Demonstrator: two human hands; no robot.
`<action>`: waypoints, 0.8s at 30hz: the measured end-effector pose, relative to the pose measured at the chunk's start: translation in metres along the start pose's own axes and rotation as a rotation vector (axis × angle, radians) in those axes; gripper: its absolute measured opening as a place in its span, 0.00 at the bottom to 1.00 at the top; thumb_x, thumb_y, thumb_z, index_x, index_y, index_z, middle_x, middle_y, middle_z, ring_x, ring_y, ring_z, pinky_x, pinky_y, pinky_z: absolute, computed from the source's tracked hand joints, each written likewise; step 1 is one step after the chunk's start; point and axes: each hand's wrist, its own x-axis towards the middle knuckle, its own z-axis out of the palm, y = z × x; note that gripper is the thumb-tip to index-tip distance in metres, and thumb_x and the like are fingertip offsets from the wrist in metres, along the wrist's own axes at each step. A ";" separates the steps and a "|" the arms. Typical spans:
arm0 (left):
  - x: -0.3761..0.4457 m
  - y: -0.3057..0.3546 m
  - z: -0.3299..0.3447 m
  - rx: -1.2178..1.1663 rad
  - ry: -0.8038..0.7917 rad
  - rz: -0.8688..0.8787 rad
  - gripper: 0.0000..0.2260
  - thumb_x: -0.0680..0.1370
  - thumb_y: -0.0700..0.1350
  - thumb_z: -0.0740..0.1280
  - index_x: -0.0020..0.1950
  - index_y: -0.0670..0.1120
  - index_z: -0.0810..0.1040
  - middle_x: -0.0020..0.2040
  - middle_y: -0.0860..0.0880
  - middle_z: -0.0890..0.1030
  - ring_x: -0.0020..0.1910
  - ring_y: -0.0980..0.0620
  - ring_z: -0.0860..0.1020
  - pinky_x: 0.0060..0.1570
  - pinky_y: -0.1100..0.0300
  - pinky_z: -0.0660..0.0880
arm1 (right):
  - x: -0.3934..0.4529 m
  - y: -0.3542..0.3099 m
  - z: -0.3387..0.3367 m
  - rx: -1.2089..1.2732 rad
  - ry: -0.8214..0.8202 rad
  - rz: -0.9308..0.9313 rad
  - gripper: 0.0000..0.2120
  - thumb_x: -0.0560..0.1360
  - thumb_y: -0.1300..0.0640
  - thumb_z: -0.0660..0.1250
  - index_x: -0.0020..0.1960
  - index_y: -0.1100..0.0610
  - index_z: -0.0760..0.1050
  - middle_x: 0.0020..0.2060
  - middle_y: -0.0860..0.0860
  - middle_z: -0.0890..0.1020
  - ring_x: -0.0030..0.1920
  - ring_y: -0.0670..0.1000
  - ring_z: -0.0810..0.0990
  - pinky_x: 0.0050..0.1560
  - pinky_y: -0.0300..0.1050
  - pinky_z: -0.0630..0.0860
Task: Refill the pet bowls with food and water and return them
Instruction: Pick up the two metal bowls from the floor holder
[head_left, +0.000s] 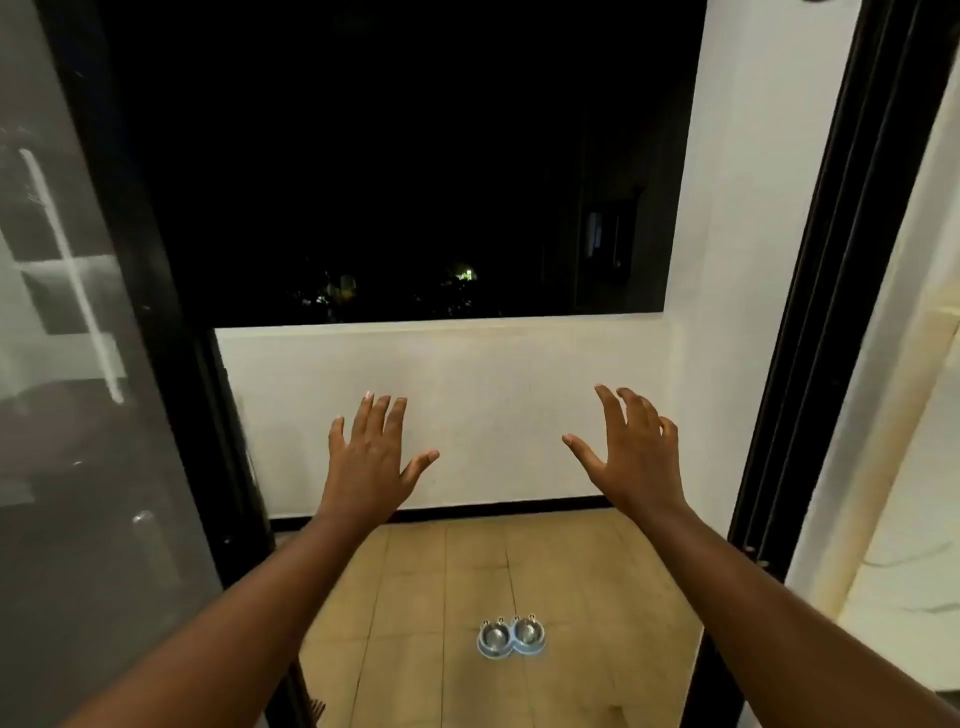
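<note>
A double pet bowl (511, 637), two shiny metal dishes side by side in a pale blue holder, rests on the tan tiled balcony floor, low in the head view. My left hand (371, 460) and my right hand (631, 452) are stretched out in front of me at about chest height, fingers spread, palms facing away. Both hands hold nothing and are well above and apart from the bowls. I cannot tell what the dishes contain.
A dark sliding door frame (831, 291) stands on the right and a glass door panel (78, 364) on the left. A white low balcony wall (467, 405) lies ahead, with night darkness beyond. The tiled floor (415, 597) stretches between the frames.
</note>
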 end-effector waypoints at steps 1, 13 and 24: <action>0.005 0.006 0.011 -0.022 -0.034 -0.027 0.38 0.77 0.70 0.49 0.78 0.46 0.58 0.77 0.44 0.64 0.79 0.44 0.58 0.72 0.38 0.60 | 0.002 0.008 0.010 0.014 -0.041 0.023 0.37 0.76 0.29 0.54 0.77 0.52 0.63 0.71 0.56 0.72 0.72 0.57 0.70 0.66 0.60 0.70; -0.016 0.068 0.169 -0.352 -0.341 -0.475 0.38 0.74 0.69 0.60 0.77 0.49 0.59 0.75 0.45 0.67 0.75 0.44 0.64 0.70 0.38 0.61 | -0.019 0.085 0.160 0.155 -0.272 0.210 0.35 0.75 0.33 0.63 0.74 0.54 0.66 0.68 0.56 0.76 0.68 0.58 0.74 0.63 0.59 0.72; -0.030 0.049 0.285 -0.410 -0.599 -0.601 0.37 0.74 0.67 0.63 0.76 0.49 0.62 0.74 0.45 0.69 0.71 0.43 0.69 0.66 0.40 0.68 | -0.061 0.088 0.273 0.179 -0.602 0.449 0.35 0.76 0.36 0.65 0.75 0.55 0.65 0.69 0.58 0.74 0.67 0.61 0.74 0.63 0.61 0.72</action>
